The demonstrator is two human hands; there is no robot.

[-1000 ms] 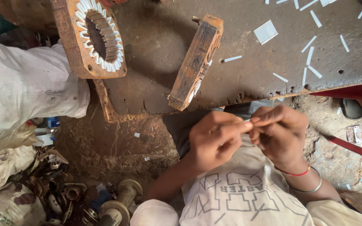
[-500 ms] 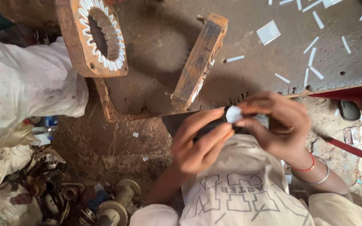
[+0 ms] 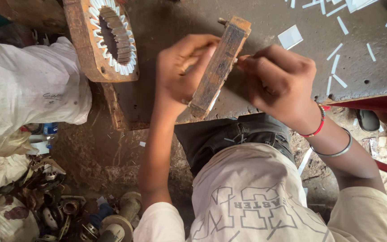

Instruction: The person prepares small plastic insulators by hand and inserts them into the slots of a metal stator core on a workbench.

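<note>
Both hands meet at a rusty stator (image 3: 218,67) standing on edge on the counter (image 3: 166,96). The left hand (image 3: 182,67) wraps its left face; the right hand (image 3: 276,80) pinches closed against its right face. Beyond lie white paper strips (image 3: 337,62) and another stator (image 3: 108,38).

Your hands grip a rusty stator block (image 3: 218,67), its metal rough, brown and matt, with pale paper showing along its lower edge. The table (image 3: 265,18) beneath it is dull, dark and pitted, scuffed grey in places. Right of the block, smooth white paper strips (image 3: 335,64) lie scattered on it. Left of the block, a second stator (image 3: 101,40) is equally rusted, its bore lined with white paper. Further left lies a matt white cloth bundle (image 3: 27,94).
</note>
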